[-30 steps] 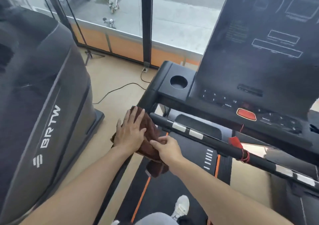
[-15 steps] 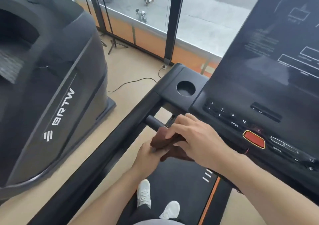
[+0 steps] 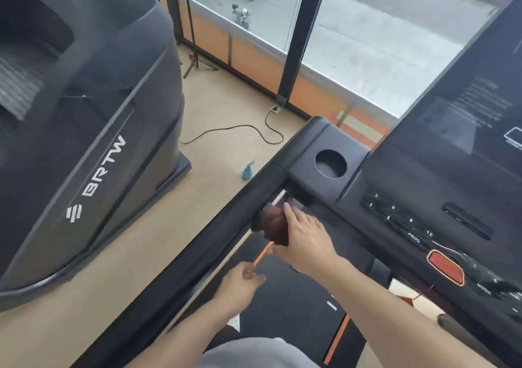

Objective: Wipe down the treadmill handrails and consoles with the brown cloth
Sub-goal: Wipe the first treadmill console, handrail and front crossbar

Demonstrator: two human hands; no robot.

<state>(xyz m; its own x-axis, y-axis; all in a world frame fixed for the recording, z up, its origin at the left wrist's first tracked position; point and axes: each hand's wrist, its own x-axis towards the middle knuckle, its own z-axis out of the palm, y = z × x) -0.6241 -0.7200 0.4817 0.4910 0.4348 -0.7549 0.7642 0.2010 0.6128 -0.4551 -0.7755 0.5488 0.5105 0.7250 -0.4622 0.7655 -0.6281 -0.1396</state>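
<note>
half a second ago both hands were on the brown cloth (image 3: 273, 228) at the inner crossbar; now the left hand (image 3: 241, 285) has let go and hangs loosely curled and empty below, over the treadmill belt (image 3: 285, 305), while the right hand (image 3: 303, 242) alone clasps the cloth, fingers wrapped over the top. a second ago the cloth lay spread on the left handrail (image 3: 197, 266); it has since been bunched and moved to where the crossbar meets that rail, just under the cup-holder corner (image 3: 330, 164) of the console (image 3: 423, 198). judged from this, the rail pass looks done for now and the wiping is turning to the crossbar end, with the console probably next.

the cloth is a soft, dark brown wad, rounded and creased, pressed against the bar. the handrail is a long, matte black beam with smooth, flat faces. the console is glossy dark plastic with small white numerals, a raised red oval button (image 3: 445, 267), and a round recessed cup well. the belt is dull black with an orange side stripe (image 3: 262, 253), slightly blurred.
</note>
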